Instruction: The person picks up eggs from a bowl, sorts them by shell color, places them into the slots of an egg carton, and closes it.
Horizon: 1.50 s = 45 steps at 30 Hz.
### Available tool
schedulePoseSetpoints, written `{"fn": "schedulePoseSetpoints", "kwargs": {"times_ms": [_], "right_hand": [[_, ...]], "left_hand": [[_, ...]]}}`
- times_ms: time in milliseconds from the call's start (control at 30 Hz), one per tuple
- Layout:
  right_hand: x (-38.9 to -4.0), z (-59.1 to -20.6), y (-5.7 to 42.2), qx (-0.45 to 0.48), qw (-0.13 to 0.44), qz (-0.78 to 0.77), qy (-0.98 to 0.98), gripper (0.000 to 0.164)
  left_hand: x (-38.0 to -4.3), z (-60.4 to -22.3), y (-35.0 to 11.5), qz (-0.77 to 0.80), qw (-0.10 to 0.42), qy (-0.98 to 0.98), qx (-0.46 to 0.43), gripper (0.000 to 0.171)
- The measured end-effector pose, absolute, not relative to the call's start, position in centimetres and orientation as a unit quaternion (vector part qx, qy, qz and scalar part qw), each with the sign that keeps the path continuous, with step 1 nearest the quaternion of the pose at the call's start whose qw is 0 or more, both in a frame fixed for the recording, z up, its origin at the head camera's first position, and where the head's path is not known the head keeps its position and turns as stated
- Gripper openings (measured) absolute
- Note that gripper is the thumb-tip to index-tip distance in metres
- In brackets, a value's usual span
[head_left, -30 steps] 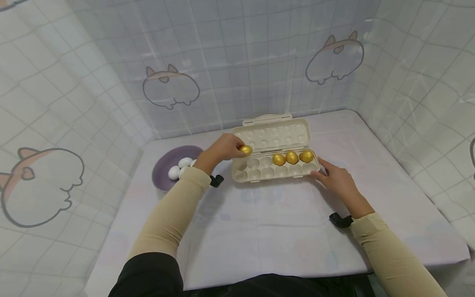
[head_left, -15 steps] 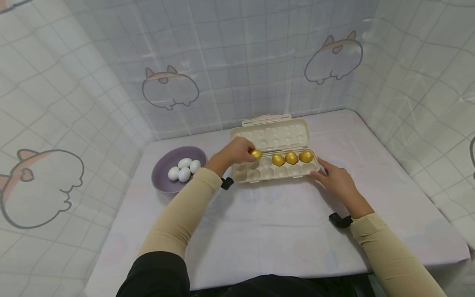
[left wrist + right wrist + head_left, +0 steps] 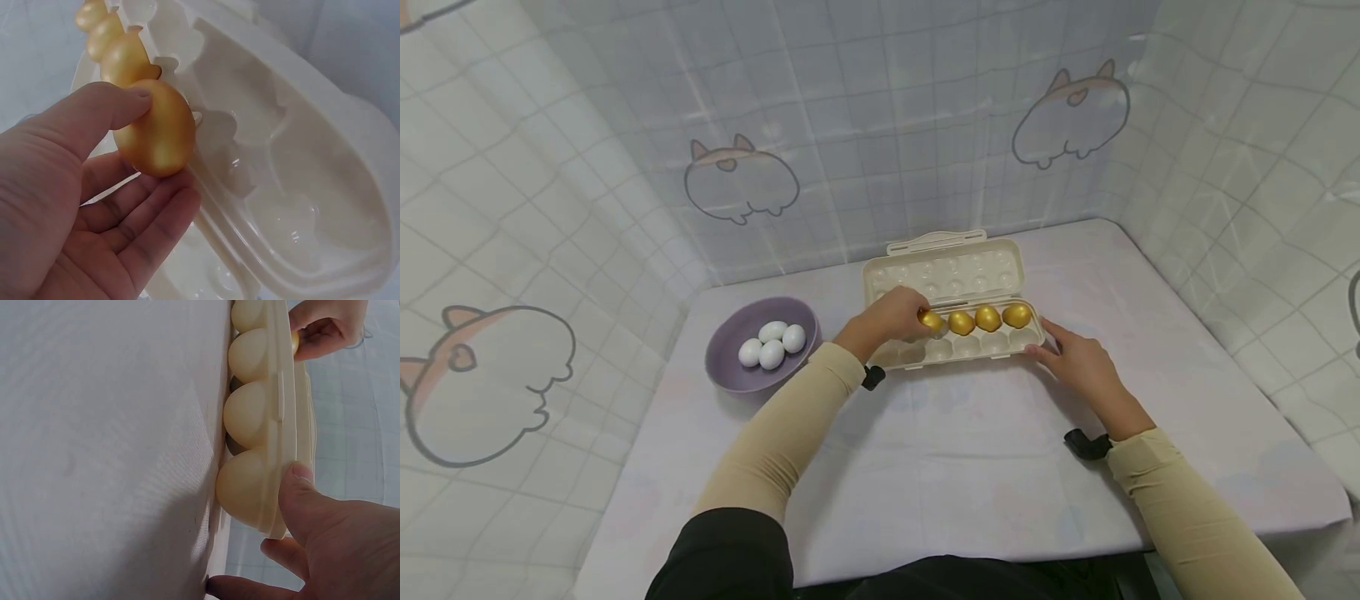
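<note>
Between thumb and fingers, my left hand [image 3: 891, 321] pinches a golden egg [image 3: 157, 128] at the back row of a cream plastic egg carton [image 3: 917, 357]. Three more golden eggs [image 3: 988, 318] sit in that row to its right, the nearest one right beside the held egg. The carton's lid [image 3: 955, 271] stands open behind. My right hand [image 3: 1078, 362] grips the carton's right end, and the right wrist view shows its thumb [image 3: 300, 481] on the rim with fingers below.
A purple bowl [image 3: 722, 358] with several white eggs [image 3: 771, 354] stands left of the carton, close to my left forearm. The table is covered by a pale cloth [image 3: 962, 467]. Tile-patterned sheets [image 3: 880, 125] rise behind and at both sides.
My left hand has carried the golden egg rightward and down, from over the carton's left end to beside the other golden eggs. The bowl's white eggs came into fuller view. My right hand stays put.
</note>
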State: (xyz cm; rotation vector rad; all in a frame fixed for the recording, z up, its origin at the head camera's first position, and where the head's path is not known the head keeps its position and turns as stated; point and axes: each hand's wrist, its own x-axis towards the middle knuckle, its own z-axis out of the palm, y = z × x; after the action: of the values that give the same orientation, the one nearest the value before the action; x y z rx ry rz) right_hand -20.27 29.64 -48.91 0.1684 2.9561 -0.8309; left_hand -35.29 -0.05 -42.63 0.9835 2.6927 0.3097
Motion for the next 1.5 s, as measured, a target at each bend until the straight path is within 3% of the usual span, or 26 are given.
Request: {"fn": "schedulePoseSetpoints", "kwargs": {"times_ms": [1000, 1167, 1333, 1500], "right_hand": [[-20.0, -48.8, 29.5, 0.053, 0.027, -0.268, 0.962, 0.084], [-20.0, -48.7, 29.4, 0.051, 0.025, -0.267, 0.962, 0.083], [-20.1, -48.7, 29.5, 0.056, 0.026, -0.268, 0.962, 0.083], [-20.2, -48.7, 29.4, 0.059, 0.035, -0.265, 0.962, 0.084]], "left_hand": [[-34.3, -43.0, 1.2, 0.1, 0.104, 0.929, 0.342, 0.011], [-34.4, -42.8, 0.2, 0.12, 0.102, 0.93, 0.332, 0.021], [-35.1, -42.4, -1.3, 0.144, 0.068, 0.925, 0.346, 0.016], [-35.9, -41.8, -3.5, 0.143, 0.058, 0.931, 0.33, 0.04]]}}
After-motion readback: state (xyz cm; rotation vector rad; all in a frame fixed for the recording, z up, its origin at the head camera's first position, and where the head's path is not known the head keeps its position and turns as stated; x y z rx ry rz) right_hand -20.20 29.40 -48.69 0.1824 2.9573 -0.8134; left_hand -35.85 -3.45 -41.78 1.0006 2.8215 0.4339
